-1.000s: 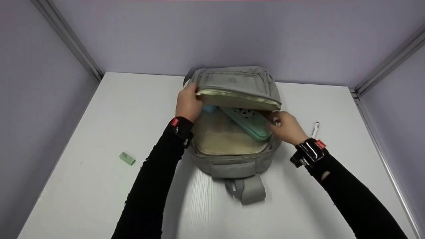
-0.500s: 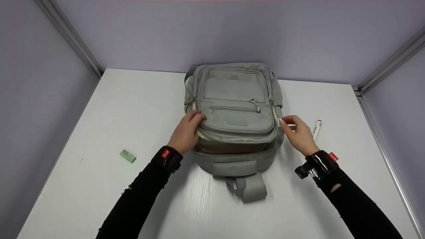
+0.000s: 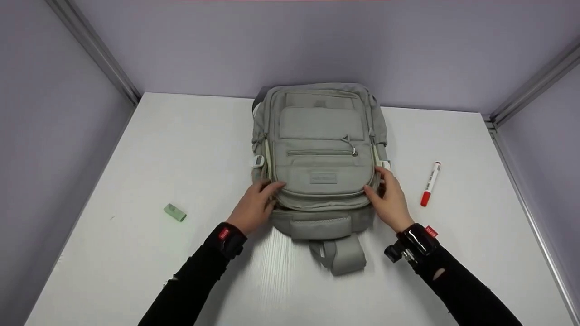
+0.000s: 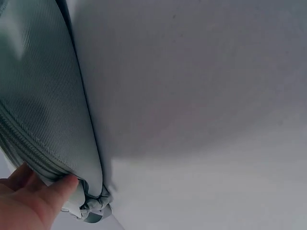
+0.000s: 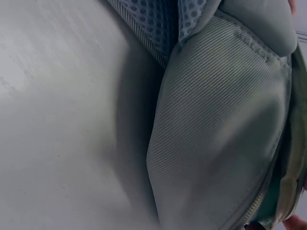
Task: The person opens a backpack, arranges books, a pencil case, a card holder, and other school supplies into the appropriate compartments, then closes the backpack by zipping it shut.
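Backpack [image 3: 321,154] fills the middle; table [image 3: 136,253] open around eraser [image 3: 174,212] and marker [image 3: 430,184]

Backpack [image 3: 322,167] lies flat at table [image 3: 136,253] centre, toward 12 o'clock. Left hand [image 3: 253,206] touches its 7 o'clock corner, right hand [image 3: 389,199] its 4 o'clock corner. Marker [image 3: 430,184] at 3 o'clock; eraser [image 3: 174,212] at 9 o'clock, well apart.

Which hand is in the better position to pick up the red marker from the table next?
Probably the right hand. It rests on the backpack on the side where the red marker lies, with bare table between. The left hand is on the opposite side, nearer the green eraser.
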Tool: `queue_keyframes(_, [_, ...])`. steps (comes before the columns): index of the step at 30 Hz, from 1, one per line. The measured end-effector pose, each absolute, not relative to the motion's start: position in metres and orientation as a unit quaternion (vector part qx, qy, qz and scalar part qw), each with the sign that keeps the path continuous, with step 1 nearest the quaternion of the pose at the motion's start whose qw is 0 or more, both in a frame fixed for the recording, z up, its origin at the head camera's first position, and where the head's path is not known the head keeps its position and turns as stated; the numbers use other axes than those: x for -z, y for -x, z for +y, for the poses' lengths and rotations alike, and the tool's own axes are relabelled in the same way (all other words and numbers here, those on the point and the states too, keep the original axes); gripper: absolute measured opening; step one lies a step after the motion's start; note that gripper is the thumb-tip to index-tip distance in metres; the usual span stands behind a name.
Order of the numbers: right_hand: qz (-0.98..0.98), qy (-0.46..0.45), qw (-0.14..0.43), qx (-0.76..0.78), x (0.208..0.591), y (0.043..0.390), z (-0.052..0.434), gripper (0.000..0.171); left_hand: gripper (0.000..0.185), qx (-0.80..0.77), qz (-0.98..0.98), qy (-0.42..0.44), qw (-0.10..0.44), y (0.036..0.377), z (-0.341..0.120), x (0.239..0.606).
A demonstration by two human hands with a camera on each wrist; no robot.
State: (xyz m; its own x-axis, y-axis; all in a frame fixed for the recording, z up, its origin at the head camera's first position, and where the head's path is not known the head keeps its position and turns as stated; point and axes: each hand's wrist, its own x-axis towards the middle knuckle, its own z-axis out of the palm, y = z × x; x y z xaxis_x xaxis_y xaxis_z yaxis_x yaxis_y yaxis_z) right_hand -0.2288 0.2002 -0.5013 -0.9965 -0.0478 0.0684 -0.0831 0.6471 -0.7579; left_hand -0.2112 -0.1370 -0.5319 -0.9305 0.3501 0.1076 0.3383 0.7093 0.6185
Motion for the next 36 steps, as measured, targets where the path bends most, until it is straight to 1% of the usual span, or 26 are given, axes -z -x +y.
queue_keyframes(7, [-0.916, -0.037, 0.020, -0.399, 0.503, 0.231, 0.201, 0.057, 0.053, -0.341, 0.921, -0.190, 0.009, 0.206, -0.134, 0.532])
queue_keyframes(13, [-0.930, -0.052, 0.018, -0.364, 0.502, 0.244, 0.206, 0.056, 0.055, -0.329, 0.925, -0.191, 0.021, 0.192, -0.122, 0.531])
queue_keyframes(20, [-0.945, -0.061, -0.004, -0.322, 0.491, 0.261, 0.218, 0.056, 0.057, -0.290, 0.935, -0.203, -0.005, 0.175, -0.095, 0.533])
queue_keyframes(28, [-0.961, -0.062, -0.035, -0.268, 0.478, 0.276, 0.229, 0.054, 0.060, -0.258, 0.944, -0.207, 0.008, 0.162, -0.065, 0.526])
queue_keyframes(30, [-0.957, -0.063, -0.045, -0.281, 0.474, 0.277, 0.232, 0.054, 0.055, -0.241, 0.947, -0.211, -0.025, 0.165, -0.066, 0.522])
queue_keyframes(32, [-0.949, -0.054, -0.053, -0.307, 0.469, 0.273, 0.233, 0.054, 0.045, -0.219, 0.948, -0.217, -0.084, 0.173, -0.073, 0.517])
queue_keyframes(35, [-0.932, -0.027, -0.061, -0.356, 0.459, 0.261, 0.230, 0.056, 0.029, -0.187, 0.941, -0.220, -0.175, 0.198, -0.094, 0.507])
queue_keyframes(36, [-0.926, -0.016, -0.062, -0.371, 0.455, 0.255, 0.228, 0.056, 0.028, -0.176, 0.940, -0.217, -0.194, 0.209, -0.103, 0.504])
